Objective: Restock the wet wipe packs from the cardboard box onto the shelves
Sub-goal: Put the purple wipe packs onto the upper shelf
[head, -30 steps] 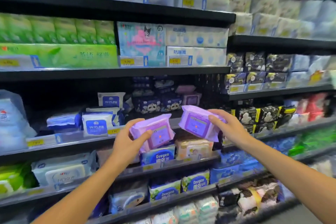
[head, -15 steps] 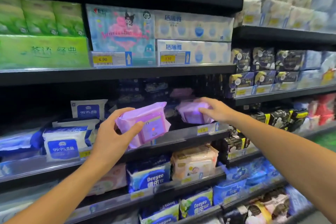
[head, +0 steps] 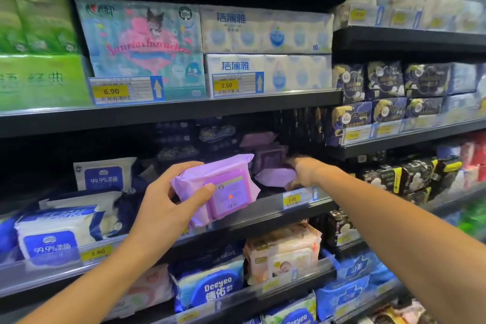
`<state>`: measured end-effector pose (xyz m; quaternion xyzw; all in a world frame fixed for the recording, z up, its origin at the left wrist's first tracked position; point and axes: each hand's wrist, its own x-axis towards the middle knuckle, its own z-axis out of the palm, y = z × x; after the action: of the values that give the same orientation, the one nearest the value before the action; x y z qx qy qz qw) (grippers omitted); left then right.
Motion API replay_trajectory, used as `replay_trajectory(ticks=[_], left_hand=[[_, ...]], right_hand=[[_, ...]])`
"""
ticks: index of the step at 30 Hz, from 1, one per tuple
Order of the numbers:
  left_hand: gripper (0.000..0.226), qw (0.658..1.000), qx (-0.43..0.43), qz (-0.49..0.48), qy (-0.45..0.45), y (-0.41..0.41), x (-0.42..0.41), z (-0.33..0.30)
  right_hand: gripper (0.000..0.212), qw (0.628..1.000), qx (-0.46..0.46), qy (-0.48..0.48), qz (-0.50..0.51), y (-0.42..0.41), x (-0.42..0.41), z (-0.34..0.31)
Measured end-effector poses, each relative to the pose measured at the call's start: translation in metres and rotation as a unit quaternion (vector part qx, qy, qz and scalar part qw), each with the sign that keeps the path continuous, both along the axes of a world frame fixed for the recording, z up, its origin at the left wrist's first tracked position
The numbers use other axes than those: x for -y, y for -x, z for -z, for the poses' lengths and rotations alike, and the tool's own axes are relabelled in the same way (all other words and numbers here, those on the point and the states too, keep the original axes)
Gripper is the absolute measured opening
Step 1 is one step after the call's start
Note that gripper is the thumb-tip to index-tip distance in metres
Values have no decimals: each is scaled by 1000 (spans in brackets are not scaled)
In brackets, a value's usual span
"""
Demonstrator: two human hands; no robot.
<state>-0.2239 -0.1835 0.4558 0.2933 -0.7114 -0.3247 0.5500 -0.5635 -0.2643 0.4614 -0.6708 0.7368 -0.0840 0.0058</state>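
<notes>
Left hand (head: 168, 198) gripping a purple pack (head: 221, 189); right hand (head: 306, 172) on another pack (head: 276, 176) on the shelf (head: 263, 212), grip unclear.

Both bare arms reach forward, left hand (head: 168, 202) fingers and thumb curled in a grip, right hand (head: 302, 171) extended farther, fingers hidden.

Purple packs (head: 268, 158) fill the shelf (head: 265, 208) back; front stays open.

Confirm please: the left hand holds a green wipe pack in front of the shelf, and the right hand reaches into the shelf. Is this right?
Not quite. In the head view the wipe pack in the left hand is purple, not green. The rest stands: the right hand reaches into the shelf.
</notes>
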Motion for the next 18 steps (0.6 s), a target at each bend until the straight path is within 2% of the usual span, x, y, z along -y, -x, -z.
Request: replay_trajectory(ticks=[3, 7, 12, 15, 18], left_hand=[[33, 1000, 8, 1, 2, 4, 5, -2], [30, 1000, -5, -1, 0, 12, 14, -8], [28, 999, -44, -5, -30, 24, 27, -12], [30, 999, -17, 9, -50, 32, 40, -17], [40, 994, 15, 56, -87, 49, 62, -23]], right_hand=[[78, 999, 28, 1, -23, 8, 2, -10], [71, 983, 182, -18, -34, 14, -3, -22], [45, 970, 243, 0, -13, 11, 0, -24], [32, 955, 297, -14, 7, 9, 2, -23], [28, 960, 280, 19, -10, 4, 6, -20]])
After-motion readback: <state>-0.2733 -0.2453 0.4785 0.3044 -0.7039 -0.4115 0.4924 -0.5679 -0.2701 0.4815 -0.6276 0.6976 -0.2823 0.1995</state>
